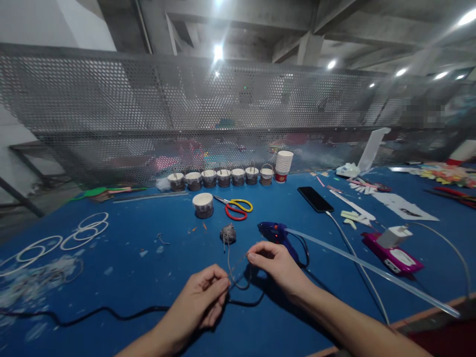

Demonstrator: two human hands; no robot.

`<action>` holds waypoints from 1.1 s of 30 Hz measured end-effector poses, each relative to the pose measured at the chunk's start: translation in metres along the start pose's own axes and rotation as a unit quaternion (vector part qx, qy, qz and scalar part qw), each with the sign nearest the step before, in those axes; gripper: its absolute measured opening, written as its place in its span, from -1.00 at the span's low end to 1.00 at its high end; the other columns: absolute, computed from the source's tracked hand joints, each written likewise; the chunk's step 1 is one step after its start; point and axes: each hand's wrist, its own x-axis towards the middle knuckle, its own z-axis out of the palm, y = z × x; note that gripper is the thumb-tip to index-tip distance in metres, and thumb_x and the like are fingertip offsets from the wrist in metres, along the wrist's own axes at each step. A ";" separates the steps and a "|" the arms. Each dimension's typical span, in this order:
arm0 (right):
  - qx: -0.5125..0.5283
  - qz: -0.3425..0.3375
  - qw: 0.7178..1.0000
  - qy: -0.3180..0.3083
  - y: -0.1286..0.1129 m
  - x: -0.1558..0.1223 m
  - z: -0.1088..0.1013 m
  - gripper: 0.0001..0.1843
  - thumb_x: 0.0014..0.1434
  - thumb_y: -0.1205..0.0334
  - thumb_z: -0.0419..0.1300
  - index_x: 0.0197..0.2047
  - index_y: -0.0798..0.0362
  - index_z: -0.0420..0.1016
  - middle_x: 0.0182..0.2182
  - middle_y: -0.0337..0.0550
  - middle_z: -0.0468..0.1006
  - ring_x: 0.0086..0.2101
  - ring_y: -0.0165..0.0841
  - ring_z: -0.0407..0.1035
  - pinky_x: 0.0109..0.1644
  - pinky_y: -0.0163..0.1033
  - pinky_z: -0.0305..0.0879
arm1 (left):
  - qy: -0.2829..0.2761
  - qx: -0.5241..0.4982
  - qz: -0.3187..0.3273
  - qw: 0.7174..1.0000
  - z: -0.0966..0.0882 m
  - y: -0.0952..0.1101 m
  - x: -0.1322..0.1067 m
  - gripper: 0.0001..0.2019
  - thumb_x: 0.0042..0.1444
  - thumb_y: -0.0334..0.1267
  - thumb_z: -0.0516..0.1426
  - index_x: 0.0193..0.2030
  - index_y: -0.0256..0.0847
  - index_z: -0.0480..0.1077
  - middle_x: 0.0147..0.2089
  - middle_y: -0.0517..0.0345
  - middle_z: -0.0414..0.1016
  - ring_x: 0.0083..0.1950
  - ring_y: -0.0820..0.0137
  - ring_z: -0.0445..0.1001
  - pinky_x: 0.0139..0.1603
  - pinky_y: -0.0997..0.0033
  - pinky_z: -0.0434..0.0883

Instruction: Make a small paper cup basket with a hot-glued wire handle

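My left hand (204,295) pinches a thin grey cord (229,263) near the front middle of the blue table. A little higher on the right, my right hand (273,260) grips another part of this cord between thumb and fingertips, so a loop hangs between both hands. The cord runs back to a small grey ball of yarn (228,233). Beyond it are a paper cup wrapped in grey cord (203,206) and scissors (238,208) with one red and one yellow handle. Beside my right hand lies a blue glue gun (275,232) with a long clear glue stick (334,248).
Several wrapped cups (223,178) line the back by a perforated metal screen (223,114), next to stacked paper cups (283,166). White rings (85,230) lie left. A phone (315,199), purple power strip (390,255) and cables are right. A black cable (111,311) crosses the front.
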 end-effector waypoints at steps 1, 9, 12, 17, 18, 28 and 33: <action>0.003 0.000 1.000 -0.001 0.000 0.000 0.000 -0.72 -0.16 0.04 0.35 -0.47 0.09 0.53 -0.54 -0.25 0.43 -0.47 -0.42 0.24 -0.35 -0.29 0.16 | -0.001 0.003 0.000 1.000 0.000 0.000 0.000 -0.69 0.06 0.00 0.12 -0.45 -0.23 0.29 -0.70 0.35 0.24 -0.78 0.66 0.06 -0.75 0.63 -0.05; 0.080 -0.002 0.996 -0.033 0.001 -0.005 0.010 -0.75 -0.11 0.07 0.35 -0.48 0.10 0.51 -0.48 -0.19 0.51 -0.40 -0.37 0.35 -0.23 -0.26 0.21 | -0.038 -0.108 0.018 0.993 0.004 -0.002 0.000 -0.80 0.04 -0.18 0.19 -0.47 -0.28 0.40 0.10 -0.10 0.37 -0.36 0.38 0.53 -0.34 0.32 0.45; 0.112 -0.014 0.993 -0.024 0.001 -0.007 0.014 -0.75 -0.15 0.08 0.37 -0.50 0.10 0.51 -0.40 -0.16 0.51 -0.36 -0.37 0.36 -0.19 -0.26 0.22 | -0.055 -0.170 0.017 0.984 0.006 -0.001 0.000 -0.85 0.03 -0.26 0.21 -0.49 -0.26 0.42 0.17 -0.06 0.32 0.07 0.20 0.40 -0.06 0.29 0.40; 0.138 0.008 0.990 -0.014 0.007 -0.007 0.017 -0.73 -0.19 0.09 0.40 -0.51 0.11 0.52 -0.41 -0.18 0.49 -0.43 -0.43 0.32 -0.24 -0.29 0.21 | -0.067 -0.205 0.018 0.976 0.007 -0.001 0.000 -0.87 0.04 -0.29 0.20 -0.48 -0.27 0.43 0.00 -0.05 0.47 0.15 0.19 0.35 0.22 0.21 0.18; 0.144 0.016 0.989 -0.019 0.009 -0.006 0.018 -0.73 -0.19 0.09 0.39 -0.50 0.11 0.52 -0.43 -0.19 0.49 -0.46 -0.45 0.31 -0.26 -0.29 0.21 | -0.070 -0.204 0.023 0.976 0.008 -0.002 0.000 -0.87 0.03 -0.29 0.21 -0.48 -0.27 0.43 -0.02 -0.03 0.48 0.15 0.20 0.35 0.24 0.21 0.15; -0.119 -0.110 0.986 0.025 0.004 -0.030 -0.014 -0.77 0.01 0.14 0.21 -0.26 0.06 0.49 -0.30 -0.12 0.49 -0.32 -0.34 0.36 -0.18 -0.22 0.28 | 0.009 -0.075 0.063 0.995 0.001 -0.002 0.005 -0.78 -0.01 -0.12 0.21 -0.46 -0.26 0.44 0.08 -0.12 0.44 0.15 0.12 0.34 0.26 0.09 0.11; -0.359 -0.147 0.904 0.182 0.001 -0.024 -0.064 -0.73 0.03 0.07 0.13 -0.27 0.09 0.43 -0.32 -0.05 0.48 -0.30 -0.23 0.37 -0.17 -0.15 0.26 | 0.028 0.029 0.084 0.996 -0.005 0.001 0.010 -0.78 0.03 -0.09 0.17 -0.40 -0.22 0.45 0.14 -0.12 0.39 0.15 0.14 0.34 0.24 0.10 0.14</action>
